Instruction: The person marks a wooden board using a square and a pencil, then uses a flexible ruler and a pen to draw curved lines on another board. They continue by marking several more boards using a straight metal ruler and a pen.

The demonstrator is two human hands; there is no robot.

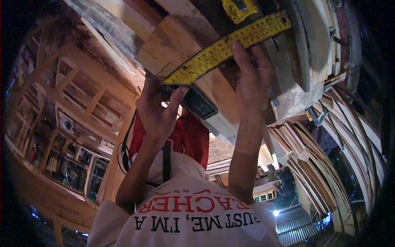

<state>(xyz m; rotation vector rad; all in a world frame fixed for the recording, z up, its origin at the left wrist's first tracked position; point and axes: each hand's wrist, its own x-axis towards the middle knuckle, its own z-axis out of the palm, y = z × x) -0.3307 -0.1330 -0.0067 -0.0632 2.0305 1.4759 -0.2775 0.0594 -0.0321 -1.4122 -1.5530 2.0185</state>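
A try square with a yellow, scale-marked blade (230, 47) lies slanted across a light wooden board (158, 49). Its dark stock (200, 104) sits along the near edge of the wood. My left hand (156, 113) grips the corner where blade and stock meet, thumb on the near side and fingers partly hidden behind the board's edge. Against the lower edge of the blade, my right hand (255, 80) rests with bent, closed fingers; whatever they may hold is hidden. Just beyond the blade is a yellow tape measure (238, 10).
Long curved strips of wood (317, 177) are stacked at the right. A clamp-like tool (317, 115) shows near the worktop's right side. Wooden framing (88, 99) and shelves with tools (70, 160) stand at the left. A red cloth (191, 136) shows below the board.
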